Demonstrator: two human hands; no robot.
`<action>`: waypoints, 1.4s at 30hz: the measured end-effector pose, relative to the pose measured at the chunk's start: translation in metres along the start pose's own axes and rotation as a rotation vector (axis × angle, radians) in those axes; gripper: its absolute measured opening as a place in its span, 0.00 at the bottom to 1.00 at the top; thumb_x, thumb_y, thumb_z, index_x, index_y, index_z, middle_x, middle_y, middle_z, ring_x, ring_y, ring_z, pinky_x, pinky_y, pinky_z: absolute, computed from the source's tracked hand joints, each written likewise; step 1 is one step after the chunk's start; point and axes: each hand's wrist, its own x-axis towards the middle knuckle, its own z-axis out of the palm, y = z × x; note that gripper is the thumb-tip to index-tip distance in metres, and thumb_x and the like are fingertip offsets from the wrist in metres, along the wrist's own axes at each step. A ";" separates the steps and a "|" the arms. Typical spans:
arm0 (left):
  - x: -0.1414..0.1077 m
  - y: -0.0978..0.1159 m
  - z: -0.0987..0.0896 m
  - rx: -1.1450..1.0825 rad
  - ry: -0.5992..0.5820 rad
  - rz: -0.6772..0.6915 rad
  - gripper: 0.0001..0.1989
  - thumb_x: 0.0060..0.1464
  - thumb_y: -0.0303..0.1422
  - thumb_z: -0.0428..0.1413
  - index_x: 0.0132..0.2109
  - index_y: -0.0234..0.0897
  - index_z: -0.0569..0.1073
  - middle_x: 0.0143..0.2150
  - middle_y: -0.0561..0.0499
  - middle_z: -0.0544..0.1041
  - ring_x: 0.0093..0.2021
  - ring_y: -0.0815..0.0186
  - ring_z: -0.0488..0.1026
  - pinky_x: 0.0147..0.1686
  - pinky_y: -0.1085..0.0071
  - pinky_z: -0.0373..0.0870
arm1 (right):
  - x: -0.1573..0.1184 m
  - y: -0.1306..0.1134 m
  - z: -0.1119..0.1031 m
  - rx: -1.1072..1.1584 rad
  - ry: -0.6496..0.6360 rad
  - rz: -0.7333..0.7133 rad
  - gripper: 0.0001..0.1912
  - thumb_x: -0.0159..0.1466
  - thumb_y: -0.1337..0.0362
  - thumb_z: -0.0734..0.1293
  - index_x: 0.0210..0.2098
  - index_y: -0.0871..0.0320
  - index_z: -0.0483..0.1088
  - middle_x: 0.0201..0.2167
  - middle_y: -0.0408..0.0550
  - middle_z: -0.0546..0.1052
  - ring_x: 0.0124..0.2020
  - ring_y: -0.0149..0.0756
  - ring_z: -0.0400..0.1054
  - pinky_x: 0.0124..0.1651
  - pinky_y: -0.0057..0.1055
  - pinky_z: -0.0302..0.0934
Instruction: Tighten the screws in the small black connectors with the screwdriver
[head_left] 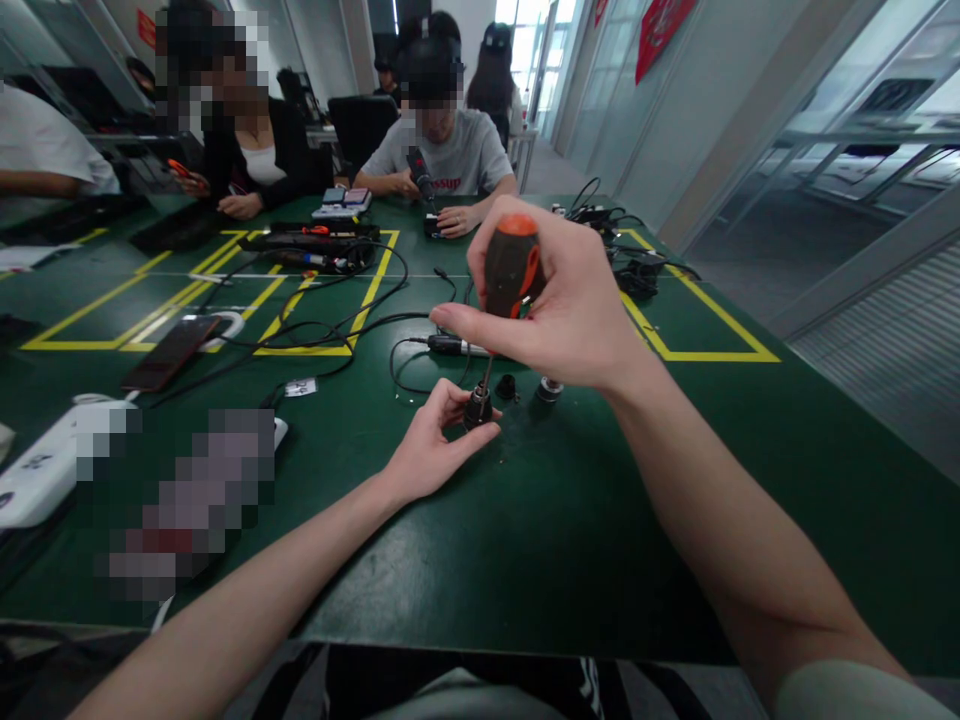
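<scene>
My right hand is closed around the handle of an orange and black screwdriver, which points down. The screwdriver's thin shaft reaches into the top of a small black cylindrical part. That part stands on the green table, pinched between the thumb and fingers of my left hand. Just right of it lie a small black cap-like piece and a short round part with a metallic top. Behind them is a pen-like black and silver tool with a cable, partly hidden by my right hand.
On the left are a phone, a white power strip and black cables. Yellow tape marks the green table. Across it, a person in a grey shirt handles a dark tool; other people sit at left.
</scene>
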 end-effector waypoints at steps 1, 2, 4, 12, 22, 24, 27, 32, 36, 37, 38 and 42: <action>-0.001 0.001 0.000 0.004 -0.002 0.002 0.16 0.61 0.37 0.65 0.41 0.40 0.63 0.48 0.44 0.85 0.51 0.61 0.82 0.55 0.62 0.73 | 0.000 0.000 0.001 0.004 -0.005 0.000 0.25 0.63 0.43 0.76 0.34 0.52 0.62 0.29 0.40 0.66 0.31 0.36 0.61 0.41 0.38 0.68; -0.001 0.001 0.000 0.008 -0.003 0.004 0.16 0.62 0.38 0.64 0.42 0.40 0.63 0.48 0.44 0.85 0.51 0.61 0.82 0.55 0.62 0.73 | 0.000 0.000 0.001 0.008 -0.015 0.000 0.25 0.63 0.43 0.76 0.34 0.52 0.62 0.29 0.40 0.66 0.31 0.35 0.61 0.41 0.37 0.68; -0.002 0.002 -0.001 0.014 -0.004 0.007 0.16 0.62 0.40 0.64 0.42 0.40 0.63 0.48 0.44 0.85 0.51 0.61 0.82 0.55 0.63 0.73 | -0.001 0.000 0.002 0.015 -0.035 0.004 0.25 0.63 0.43 0.75 0.34 0.52 0.62 0.29 0.40 0.65 0.31 0.35 0.61 0.40 0.37 0.67; -0.002 0.003 -0.001 0.031 -0.009 0.023 0.15 0.64 0.41 0.62 0.43 0.39 0.65 0.49 0.44 0.85 0.52 0.61 0.82 0.55 0.62 0.74 | -0.001 -0.006 0.002 0.020 -0.085 0.064 0.23 0.63 0.45 0.76 0.35 0.52 0.63 0.30 0.41 0.66 0.34 0.38 0.63 0.41 0.38 0.68; -0.002 0.003 0.000 0.060 0.009 0.046 0.14 0.62 0.36 0.64 0.42 0.39 0.65 0.48 0.45 0.85 0.50 0.62 0.82 0.55 0.63 0.75 | -0.001 -0.005 -0.001 0.032 -0.092 0.036 0.21 0.63 0.51 0.76 0.34 0.52 0.61 0.29 0.39 0.65 0.31 0.35 0.61 0.38 0.36 0.63; -0.002 0.003 0.000 0.063 0.012 0.047 0.14 0.62 0.35 0.64 0.42 0.39 0.65 0.47 0.44 0.85 0.49 0.62 0.82 0.54 0.63 0.75 | -0.001 -0.006 -0.001 0.026 -0.095 0.035 0.20 0.63 0.52 0.76 0.34 0.52 0.61 0.29 0.40 0.65 0.31 0.36 0.61 0.38 0.36 0.63; -0.002 0.003 -0.001 0.067 0.014 0.047 0.13 0.62 0.35 0.64 0.42 0.39 0.65 0.47 0.44 0.85 0.49 0.62 0.82 0.55 0.62 0.75 | -0.001 -0.006 -0.002 0.021 -0.091 0.042 0.20 0.64 0.52 0.76 0.34 0.52 0.61 0.29 0.40 0.65 0.32 0.36 0.61 0.39 0.36 0.64; -0.002 0.004 -0.001 0.069 0.016 0.044 0.13 0.62 0.36 0.64 0.42 0.39 0.66 0.47 0.45 0.85 0.49 0.62 0.83 0.54 0.62 0.75 | 0.000 -0.004 -0.001 0.028 -0.105 0.041 0.21 0.63 0.51 0.76 0.34 0.52 0.61 0.29 0.39 0.65 0.32 0.36 0.61 0.38 0.35 0.64; -0.003 0.003 0.000 0.066 0.015 0.041 0.13 0.61 0.36 0.64 0.42 0.39 0.65 0.47 0.45 0.85 0.49 0.62 0.83 0.55 0.62 0.75 | 0.000 -0.004 -0.004 0.046 -0.136 0.045 0.20 0.61 0.54 0.77 0.33 0.52 0.62 0.28 0.39 0.66 0.32 0.35 0.62 0.36 0.34 0.65; -0.003 0.003 0.000 0.066 0.015 0.040 0.13 0.62 0.36 0.64 0.42 0.39 0.66 0.47 0.45 0.85 0.49 0.62 0.83 0.55 0.62 0.75 | 0.001 -0.004 -0.006 0.060 -0.151 0.049 0.20 0.61 0.55 0.77 0.33 0.52 0.62 0.28 0.39 0.67 0.32 0.35 0.63 0.36 0.34 0.65; -0.003 0.003 0.000 0.066 0.014 0.039 0.13 0.62 0.36 0.64 0.42 0.39 0.66 0.47 0.45 0.85 0.49 0.62 0.83 0.55 0.62 0.75 | 0.001 -0.005 -0.008 0.079 -0.168 0.053 0.19 0.61 0.56 0.77 0.33 0.53 0.63 0.29 0.39 0.68 0.31 0.35 0.64 0.36 0.34 0.65; -0.003 0.003 -0.001 0.060 0.011 0.036 0.13 0.62 0.37 0.64 0.43 0.39 0.66 0.48 0.45 0.85 0.50 0.62 0.82 0.55 0.62 0.75 | 0.002 -0.007 -0.017 0.164 -0.216 0.090 0.17 0.58 0.62 0.78 0.33 0.54 0.65 0.30 0.40 0.71 0.30 0.34 0.67 0.33 0.33 0.66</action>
